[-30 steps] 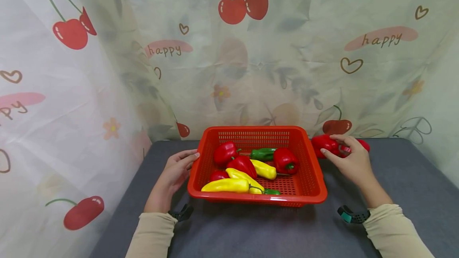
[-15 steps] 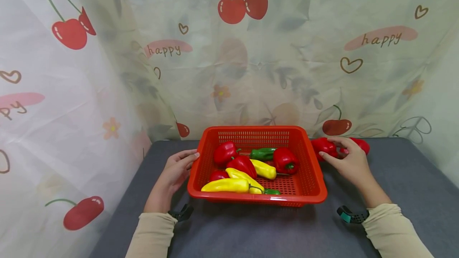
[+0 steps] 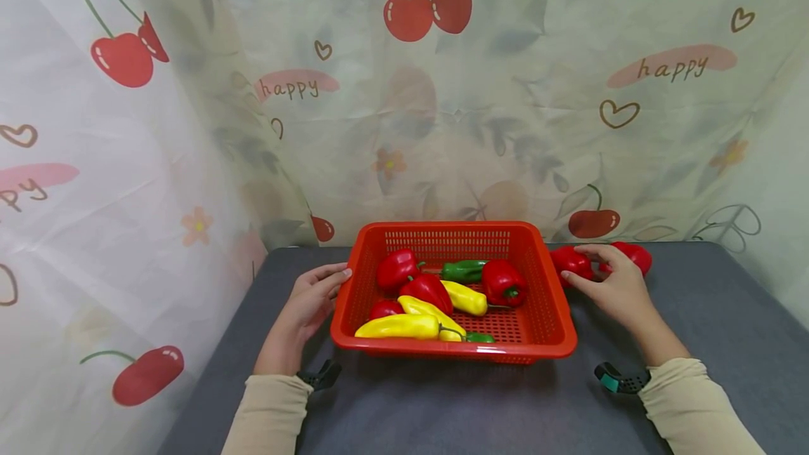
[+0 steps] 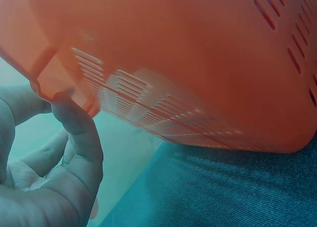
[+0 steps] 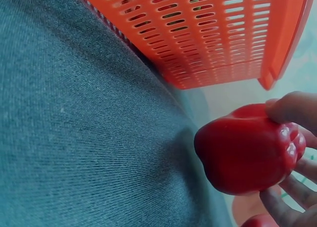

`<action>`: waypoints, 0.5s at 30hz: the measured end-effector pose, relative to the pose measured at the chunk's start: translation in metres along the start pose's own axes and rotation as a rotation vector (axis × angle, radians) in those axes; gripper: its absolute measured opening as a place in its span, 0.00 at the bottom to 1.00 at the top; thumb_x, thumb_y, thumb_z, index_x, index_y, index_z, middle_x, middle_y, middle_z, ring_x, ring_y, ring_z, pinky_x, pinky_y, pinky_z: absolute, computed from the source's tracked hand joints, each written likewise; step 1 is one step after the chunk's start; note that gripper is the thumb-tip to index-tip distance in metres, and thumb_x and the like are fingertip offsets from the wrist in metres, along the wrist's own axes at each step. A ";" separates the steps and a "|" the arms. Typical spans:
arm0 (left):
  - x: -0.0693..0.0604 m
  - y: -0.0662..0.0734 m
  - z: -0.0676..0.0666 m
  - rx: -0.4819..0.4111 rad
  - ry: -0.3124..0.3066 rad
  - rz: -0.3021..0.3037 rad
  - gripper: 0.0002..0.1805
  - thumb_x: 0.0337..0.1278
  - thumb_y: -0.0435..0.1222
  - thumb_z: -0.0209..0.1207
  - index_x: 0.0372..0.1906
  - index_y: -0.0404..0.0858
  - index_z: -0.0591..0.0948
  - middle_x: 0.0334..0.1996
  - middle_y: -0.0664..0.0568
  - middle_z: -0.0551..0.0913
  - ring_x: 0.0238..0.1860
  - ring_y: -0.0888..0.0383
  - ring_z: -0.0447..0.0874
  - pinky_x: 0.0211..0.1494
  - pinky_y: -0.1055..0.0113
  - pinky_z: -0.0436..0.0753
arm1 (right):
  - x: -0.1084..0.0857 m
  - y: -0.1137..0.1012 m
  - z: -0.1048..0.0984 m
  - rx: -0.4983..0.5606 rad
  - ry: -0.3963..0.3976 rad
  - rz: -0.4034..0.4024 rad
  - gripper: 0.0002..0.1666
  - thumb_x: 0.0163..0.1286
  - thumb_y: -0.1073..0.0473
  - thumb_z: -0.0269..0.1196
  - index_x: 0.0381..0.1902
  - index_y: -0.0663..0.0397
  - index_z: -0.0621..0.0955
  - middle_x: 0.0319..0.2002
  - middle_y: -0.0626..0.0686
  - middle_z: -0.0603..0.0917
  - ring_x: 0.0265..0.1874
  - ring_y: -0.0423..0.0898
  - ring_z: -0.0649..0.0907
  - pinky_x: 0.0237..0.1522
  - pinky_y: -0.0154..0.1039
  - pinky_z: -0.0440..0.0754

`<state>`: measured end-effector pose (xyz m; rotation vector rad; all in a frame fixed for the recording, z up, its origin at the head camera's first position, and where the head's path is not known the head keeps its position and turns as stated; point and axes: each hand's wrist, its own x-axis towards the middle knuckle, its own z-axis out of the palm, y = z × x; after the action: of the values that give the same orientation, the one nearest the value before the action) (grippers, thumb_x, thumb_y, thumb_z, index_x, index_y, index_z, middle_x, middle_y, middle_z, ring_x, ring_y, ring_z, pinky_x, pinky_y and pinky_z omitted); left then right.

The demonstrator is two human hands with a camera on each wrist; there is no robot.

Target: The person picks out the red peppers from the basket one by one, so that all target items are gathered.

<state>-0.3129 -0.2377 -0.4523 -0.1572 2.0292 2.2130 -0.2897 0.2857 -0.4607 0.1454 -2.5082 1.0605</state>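
A red plastic basket [image 3: 455, 350] stands on the grey cloth, with red bell peppers, yellow peppers and green peppers inside. My left hand [image 3: 308, 306] pinches the basket's left rim; the left wrist view has the thumb [image 4: 79, 120] against the rim edge. To the right of the basket, my right hand [image 3: 618, 290] holds a red bell pepper [image 5: 242, 150] between thumb and fingers, close to the basket's outer wall. Another red bell pepper [image 3: 634, 257] lies behind that hand, partly hidden by it.
The grey cloth-covered table [image 3: 442, 406] extends in front of the basket. A patterned curtain [image 3: 455, 146] hangs right behind the table's back edge, and another stretch covers the left side. Dark bands sit at both wrists.
My right hand has lowered the red bell pepper slightly, and more of the pepper behind it shows. The left hand and basket have stayed in place.
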 end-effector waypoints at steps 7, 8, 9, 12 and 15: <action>0.001 -0.002 -0.001 -0.020 -0.017 0.012 0.25 0.71 0.41 0.68 0.66 0.33 0.81 0.48 0.52 0.91 0.44 0.56 0.92 0.53 0.61 0.92 | 0.000 0.003 0.000 0.007 -0.030 0.005 0.34 0.67 0.51 0.76 0.66 0.62 0.79 0.62 0.67 0.80 0.56 0.62 0.80 0.45 0.11 0.69; 0.001 -0.002 -0.001 -0.017 -0.019 0.013 0.25 0.71 0.41 0.68 0.66 0.33 0.81 0.48 0.53 0.91 0.44 0.57 0.92 0.53 0.61 0.92 | 0.000 0.003 0.000 0.008 -0.032 0.004 0.35 0.67 0.51 0.76 0.66 0.62 0.79 0.62 0.67 0.80 0.56 0.62 0.80 0.44 0.11 0.69; 0.001 -0.002 -0.001 -0.014 -0.022 0.015 0.25 0.71 0.41 0.68 0.66 0.33 0.81 0.47 0.53 0.91 0.44 0.57 0.92 0.53 0.61 0.92 | 0.001 0.004 0.000 0.009 -0.034 0.003 0.35 0.68 0.51 0.76 0.66 0.62 0.79 0.62 0.67 0.80 0.56 0.62 0.80 0.44 0.11 0.69; 0.001 -0.002 -0.002 -0.011 -0.023 0.017 0.26 0.70 0.42 0.69 0.66 0.33 0.81 0.48 0.53 0.91 0.44 0.57 0.92 0.53 0.62 0.92 | 0.001 0.004 0.000 0.015 -0.043 0.003 0.35 0.68 0.50 0.76 0.66 0.63 0.79 0.61 0.68 0.80 0.56 0.63 0.80 0.44 0.11 0.69; 0.001 -0.002 -0.001 -0.013 -0.023 0.016 0.26 0.70 0.42 0.69 0.66 0.33 0.81 0.48 0.53 0.91 0.44 0.57 0.92 0.53 0.62 0.91 | 0.000 0.005 -0.002 0.019 -0.054 0.008 0.35 0.68 0.50 0.76 0.66 0.63 0.79 0.62 0.68 0.80 0.57 0.63 0.80 0.44 0.10 0.68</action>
<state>-0.3137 -0.2389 -0.4541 -0.1173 2.0120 2.2268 -0.2907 0.2903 -0.4628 0.1716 -2.5493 1.0982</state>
